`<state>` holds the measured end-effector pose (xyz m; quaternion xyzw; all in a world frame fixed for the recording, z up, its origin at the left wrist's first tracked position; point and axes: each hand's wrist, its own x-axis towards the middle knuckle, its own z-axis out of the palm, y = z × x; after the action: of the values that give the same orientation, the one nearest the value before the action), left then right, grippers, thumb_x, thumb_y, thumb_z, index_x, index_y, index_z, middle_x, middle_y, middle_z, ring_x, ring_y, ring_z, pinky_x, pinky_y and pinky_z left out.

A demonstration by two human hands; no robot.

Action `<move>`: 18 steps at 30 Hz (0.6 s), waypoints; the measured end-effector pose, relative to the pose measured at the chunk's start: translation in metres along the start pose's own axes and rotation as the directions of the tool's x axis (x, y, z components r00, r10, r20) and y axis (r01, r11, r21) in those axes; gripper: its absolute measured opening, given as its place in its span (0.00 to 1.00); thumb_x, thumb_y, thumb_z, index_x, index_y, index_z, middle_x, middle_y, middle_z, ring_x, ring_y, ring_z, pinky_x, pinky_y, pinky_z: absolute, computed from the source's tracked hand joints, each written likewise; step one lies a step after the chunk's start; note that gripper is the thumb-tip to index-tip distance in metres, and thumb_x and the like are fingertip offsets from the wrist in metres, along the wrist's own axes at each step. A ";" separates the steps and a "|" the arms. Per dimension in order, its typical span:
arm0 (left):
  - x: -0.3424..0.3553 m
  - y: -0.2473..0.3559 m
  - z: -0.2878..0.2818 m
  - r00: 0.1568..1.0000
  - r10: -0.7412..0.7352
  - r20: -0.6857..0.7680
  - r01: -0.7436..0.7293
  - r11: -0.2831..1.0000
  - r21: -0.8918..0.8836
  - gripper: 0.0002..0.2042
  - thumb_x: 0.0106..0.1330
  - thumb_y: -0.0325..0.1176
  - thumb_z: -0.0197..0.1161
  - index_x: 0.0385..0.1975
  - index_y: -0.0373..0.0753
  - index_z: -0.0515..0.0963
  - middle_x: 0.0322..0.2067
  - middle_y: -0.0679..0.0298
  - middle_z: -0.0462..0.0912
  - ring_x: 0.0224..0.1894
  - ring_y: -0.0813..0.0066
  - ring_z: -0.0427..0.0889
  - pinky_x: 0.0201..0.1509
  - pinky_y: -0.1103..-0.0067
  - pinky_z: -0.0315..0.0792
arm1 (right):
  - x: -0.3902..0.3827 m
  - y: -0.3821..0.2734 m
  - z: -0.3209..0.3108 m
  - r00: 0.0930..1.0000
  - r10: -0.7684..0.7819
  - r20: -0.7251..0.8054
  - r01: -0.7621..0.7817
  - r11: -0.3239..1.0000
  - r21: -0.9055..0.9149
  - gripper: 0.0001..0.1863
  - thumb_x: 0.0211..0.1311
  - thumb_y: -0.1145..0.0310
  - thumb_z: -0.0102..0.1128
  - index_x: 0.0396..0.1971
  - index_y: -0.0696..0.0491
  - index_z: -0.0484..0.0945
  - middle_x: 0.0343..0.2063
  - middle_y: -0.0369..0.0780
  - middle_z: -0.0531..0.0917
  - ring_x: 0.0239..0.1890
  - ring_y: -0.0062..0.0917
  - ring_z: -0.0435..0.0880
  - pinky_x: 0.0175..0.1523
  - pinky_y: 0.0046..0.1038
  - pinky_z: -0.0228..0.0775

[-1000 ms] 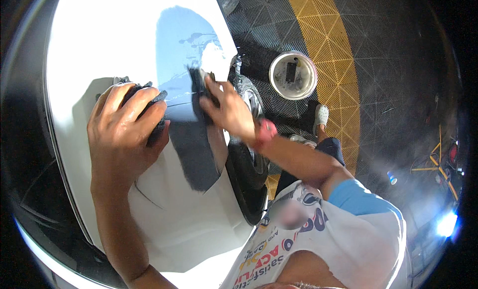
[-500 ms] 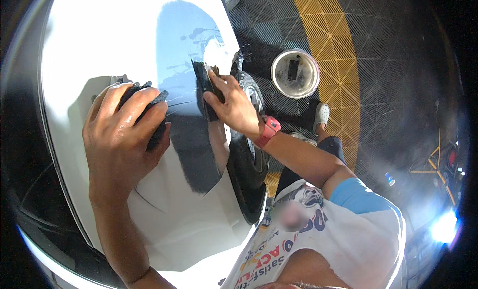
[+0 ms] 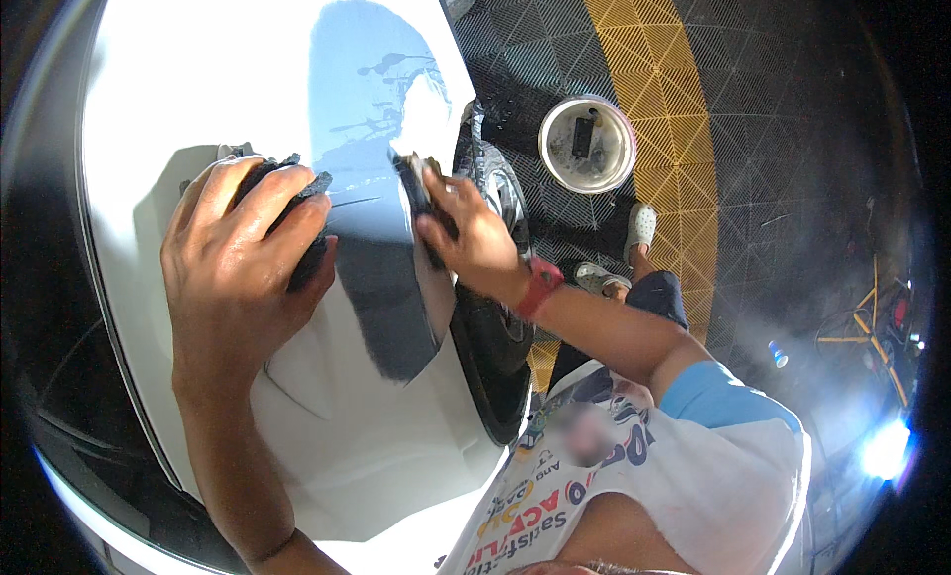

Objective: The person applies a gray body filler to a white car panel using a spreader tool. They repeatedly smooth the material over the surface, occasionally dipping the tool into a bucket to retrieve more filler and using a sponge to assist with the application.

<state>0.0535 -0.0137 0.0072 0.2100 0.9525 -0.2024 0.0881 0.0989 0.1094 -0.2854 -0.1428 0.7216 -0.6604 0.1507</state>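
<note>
A: Where was the block (image 3: 408,177)?

B: At the right edge of the grey patch (image 3: 381,313), about midway along it, under the right hand (image 3: 474,228).

A: Was that hand gripping it?

B: Yes, thumb and fingers were bent around the block, though the hand covered part of it and there was some blur.

A: And the left hand (image 3: 248,248)?

B: That was just left of the patch, its curled fingers clutching a black wad (image 3: 317,187).

A: How did the block lie?

B: Its long axis ran roughly along the patch's length, leaning slightly. From the right hand's palm it lay toward the patch, so the right was clearly the nearer; the left was across the patch's width.

A: What else was about?

B: The white panel (image 3: 367,466) spread around the patch. Right of the patch was a wheel (image 3: 485,377), and farther right a bucket (image 3: 626,154) on the floor (image 3: 773,159).
</note>
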 end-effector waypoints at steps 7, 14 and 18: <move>0.012 -0.005 0.002 0.995 0.043 -0.090 -0.041 0.999 0.026 0.19 0.49 0.31 0.84 0.44 0.45 0.89 0.54 0.64 0.88 0.62 0.57 0.83 0.66 0.57 0.80 | 0.156 0.109 0.001 0.936 0.351 0.015 -0.344 0.923 -0.173 0.36 0.75 0.44 0.55 0.71 0.56 0.74 0.47 0.60 0.88 0.53 0.52 0.90 0.59 0.48 0.82; -0.006 -0.002 -0.001 1.000 0.022 -0.008 -0.022 0.999 -0.027 0.21 0.48 0.30 0.84 0.45 0.42 0.89 0.53 0.61 0.89 0.61 0.55 0.84 0.65 0.57 0.80 | -0.021 0.021 0.016 0.999 -0.023 -0.041 0.025 0.999 0.041 0.35 0.75 0.58 0.65 0.76 0.57 0.68 0.65 0.60 0.79 0.66 0.51 0.82 0.69 0.45 0.75; 0.009 -0.002 -0.006 0.998 0.050 -0.049 -0.051 0.999 -0.012 0.18 0.51 0.31 0.82 0.43 0.41 0.89 0.52 0.60 0.89 0.59 0.54 0.84 0.65 0.58 0.80 | 0.107 0.103 0.012 0.941 0.337 -0.010 -0.337 0.940 -0.055 0.31 0.76 0.50 0.58 0.67 0.59 0.78 0.42 0.58 0.90 0.47 0.48 0.92 0.54 0.43 0.84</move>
<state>0.0444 -0.0092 0.0113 0.2382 0.9500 -0.1888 0.0713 0.0052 0.0639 -0.3920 -0.0212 0.7537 -0.6043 0.2574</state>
